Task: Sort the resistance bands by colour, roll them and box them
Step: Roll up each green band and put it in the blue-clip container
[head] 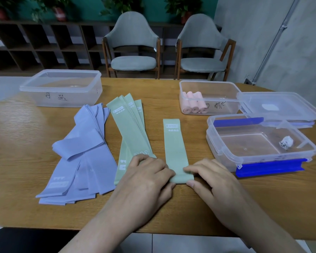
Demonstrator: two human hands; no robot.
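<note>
Single green band [175, 148] laid flat and lengthwise on the wooden table [226, 203], apart from the green pile [133, 136] to its left; both hands at its near end; left hand [144, 181] with fingers curled over the left corner, right hand [213, 179] with fingertips pressing the top and thumb tucked under the near edge, so each appears to pinch the first fold; looks like the start of a roll; risk one, as I judge it: an uneven first turn, one corner leading the other, which would send the roll off skew and leave it cone-shaped and loose; risk two: the left hand lies partly over the near end of the green pile, so a sideways drag could pull those bands out of order; the lilac pile [80, 161] further left is already untidy, one band folded back on itself, and could mix with the green if nudged; the fabric looks springy; a released roll may unwind before it is boxed; pink rolls [194, 104] sit in the far box [208, 96]; the near box with blue clips [259, 143] holds only a crumpled paper scrap [286, 142] and seems the likely home for green, though I cannot read its label; the box at far left [62, 88] shows nothing inside; wrong-box placement is possible.
</note>
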